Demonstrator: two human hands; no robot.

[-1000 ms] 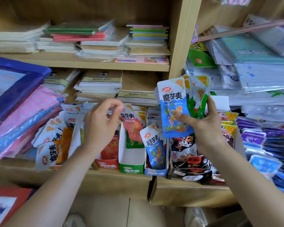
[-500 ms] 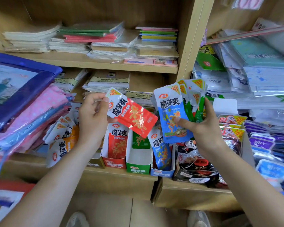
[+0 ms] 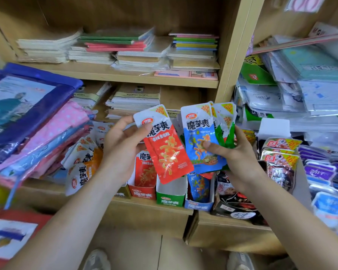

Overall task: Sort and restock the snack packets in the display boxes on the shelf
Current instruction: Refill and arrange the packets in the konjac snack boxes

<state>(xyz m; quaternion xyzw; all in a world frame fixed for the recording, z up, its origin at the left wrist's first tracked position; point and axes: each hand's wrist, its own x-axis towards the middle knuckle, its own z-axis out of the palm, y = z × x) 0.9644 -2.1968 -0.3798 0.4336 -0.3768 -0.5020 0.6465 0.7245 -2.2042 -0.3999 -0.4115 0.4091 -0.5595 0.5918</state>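
My left hand pinches a red snack packet by its top corner, holding it upright above the display boxes. My right hand grips a fanned bundle with a blue packet in front and green packets behind. The red packet's edge overlaps the blue one. Below stand a red display box with a red packet in it, a green display box and a blue display box holding a blue packet.
Loose orange packets lie heaped left of the boxes beside pink and blue bags. A dark snack box and red-labelled packets sit to the right. Notebooks stack behind on the wooden shelf.
My left hand lifted the red packet out of the box area, then turned it upright and brought it against the bundle in my right hand.
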